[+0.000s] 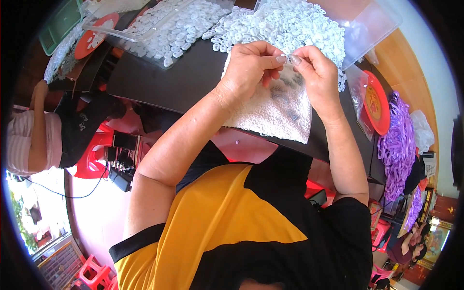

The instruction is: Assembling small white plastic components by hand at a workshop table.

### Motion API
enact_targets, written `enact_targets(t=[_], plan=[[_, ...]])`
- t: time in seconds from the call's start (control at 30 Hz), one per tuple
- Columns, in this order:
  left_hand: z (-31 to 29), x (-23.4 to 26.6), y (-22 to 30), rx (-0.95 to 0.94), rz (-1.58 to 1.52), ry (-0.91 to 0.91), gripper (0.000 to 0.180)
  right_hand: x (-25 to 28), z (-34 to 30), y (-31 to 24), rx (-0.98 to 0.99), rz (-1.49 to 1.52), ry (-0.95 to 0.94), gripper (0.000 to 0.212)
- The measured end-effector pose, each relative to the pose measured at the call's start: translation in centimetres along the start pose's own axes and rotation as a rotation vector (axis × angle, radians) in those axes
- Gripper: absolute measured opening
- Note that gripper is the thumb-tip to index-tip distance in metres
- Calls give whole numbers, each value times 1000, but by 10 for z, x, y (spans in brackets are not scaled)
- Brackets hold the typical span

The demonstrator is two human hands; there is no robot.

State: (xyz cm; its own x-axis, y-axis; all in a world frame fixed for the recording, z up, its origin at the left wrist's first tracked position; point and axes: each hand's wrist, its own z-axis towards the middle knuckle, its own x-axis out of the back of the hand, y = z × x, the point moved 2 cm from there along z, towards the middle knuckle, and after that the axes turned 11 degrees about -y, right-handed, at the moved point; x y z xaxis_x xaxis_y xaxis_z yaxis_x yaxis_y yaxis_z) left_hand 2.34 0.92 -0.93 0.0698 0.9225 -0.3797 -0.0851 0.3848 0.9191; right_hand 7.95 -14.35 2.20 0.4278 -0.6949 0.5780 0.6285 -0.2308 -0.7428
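My left hand (252, 65) and my right hand (317, 75) meet above a white terry towel (263, 118), fingertips almost touching. Each has thumb and forefinger pinched together. Between them is something tiny and pale, too small to make out. On the towel lie several small heaps of thin grey metal bits (281, 93), partly shaded by the hands. Just beyond my fingers spreads a large pile of small white oval plastic pieces (290, 24), with holes in them.
Left of the pile, a clear plastic tray (162, 60) holds more white ovals on the dark table (145, 87). At right are a red plate (376, 104) and a bundle of purple straps (397, 145). A co-worker's arm (38, 125) reaches in at far left, near another red plate (96, 35).
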Motion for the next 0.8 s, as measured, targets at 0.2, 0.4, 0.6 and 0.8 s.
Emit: enact_targets(t=[0.2, 0.4, 0.6, 0.8], plan=[[-1, -1, 2, 19, -38, 23, 6, -6, -1, -2, -7, 11, 48, 7], [-2, -2, 2, 8, 114, 45, 10, -9, -1, 1, 13, -11, 84, 7], [-3, -3, 0, -27, 253, 85, 11, -15, -3, 6, 7, -25, 108, 6], [-4, -6, 1, -16, 191, 106, 10, -22, -3, 4, -6, 87, 128, 5]])
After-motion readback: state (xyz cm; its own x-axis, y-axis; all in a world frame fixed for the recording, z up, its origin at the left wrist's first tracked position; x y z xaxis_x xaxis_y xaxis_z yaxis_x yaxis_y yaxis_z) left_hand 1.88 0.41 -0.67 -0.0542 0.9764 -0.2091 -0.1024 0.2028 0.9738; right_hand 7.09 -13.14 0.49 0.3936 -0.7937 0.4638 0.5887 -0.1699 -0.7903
